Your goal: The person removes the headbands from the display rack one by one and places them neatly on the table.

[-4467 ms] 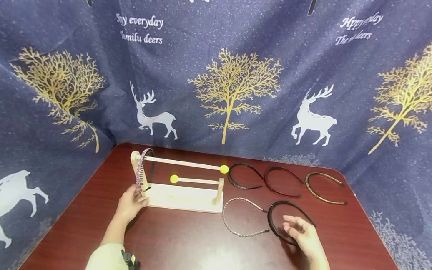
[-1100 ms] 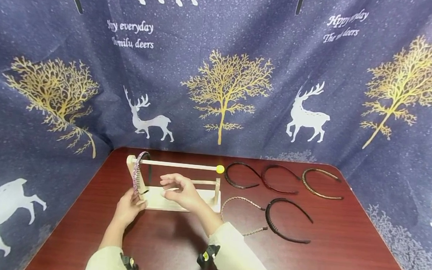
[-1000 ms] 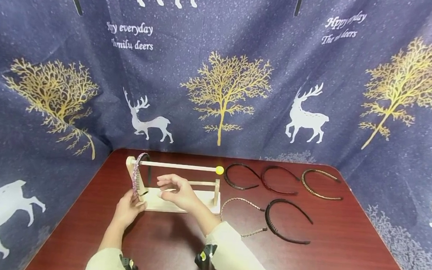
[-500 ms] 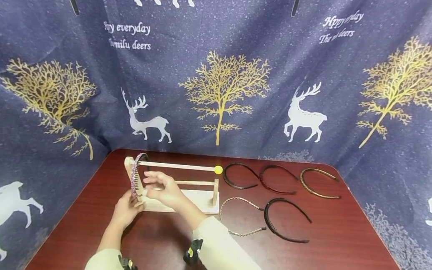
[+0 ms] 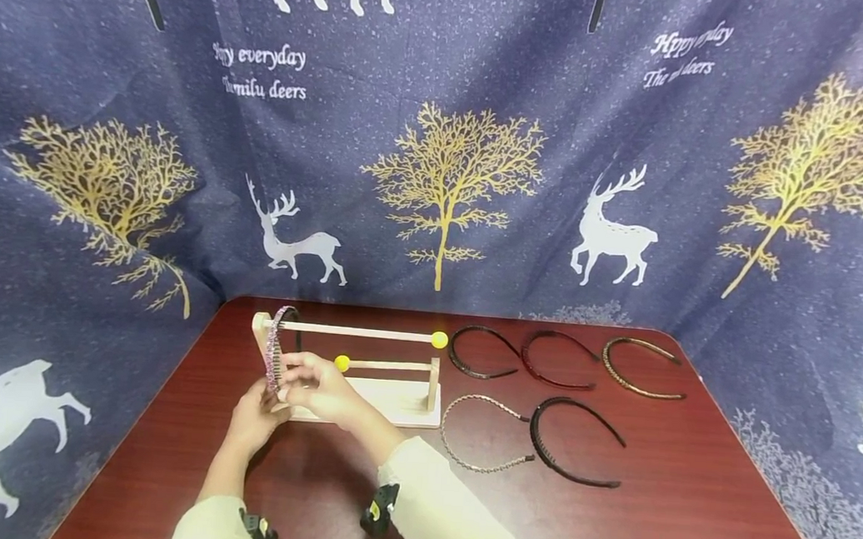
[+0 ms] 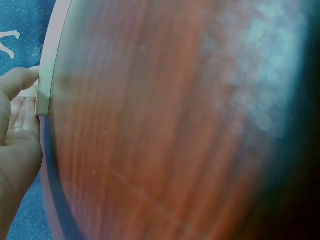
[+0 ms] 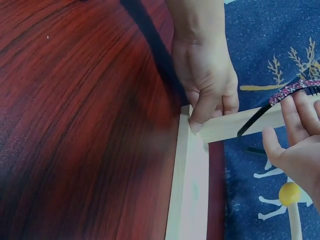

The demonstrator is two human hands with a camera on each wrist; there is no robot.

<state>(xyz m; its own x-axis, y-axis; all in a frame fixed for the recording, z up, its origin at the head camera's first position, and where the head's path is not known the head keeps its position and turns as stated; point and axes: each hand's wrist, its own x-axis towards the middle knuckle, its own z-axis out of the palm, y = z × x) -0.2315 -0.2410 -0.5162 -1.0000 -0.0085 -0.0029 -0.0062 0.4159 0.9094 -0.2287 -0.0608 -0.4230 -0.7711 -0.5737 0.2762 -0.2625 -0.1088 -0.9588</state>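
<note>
A pale wooden stand [image 5: 396, 399] with two horizontal bars sits on the table's left part. On its upper bar hangs a headband with pink glitter [image 5: 272, 349], near the left upright. My left hand [image 5: 252, 417] grips the stand's lower left end. In the right wrist view, the thumb of that left hand [image 7: 207, 82] presses the corner where base and upright meet. My right hand [image 5: 327, 392] is at the glitter headband [image 7: 292, 90]; its fingers reach under the band and appear to touch it, while the thumb stands apart. The left wrist view shows the left hand [image 6: 20, 140] on wood.
Several headbands lie to the right: a beaded one [image 5: 483, 471], a black toothed one [image 5: 539, 452], a dark one [image 5: 462, 363], a dark red one [image 5: 537, 375] and a gold one [image 5: 614, 376]. Yellow balls [image 5: 439, 340] cap the bars. A printed curtain [image 5: 445, 179] hangs behind the table.
My right hand has come from the black headband on the right across to the glitter headband, uncovering the lower bar's yellow ball in the last half second. My left hand stays on the stand.
</note>
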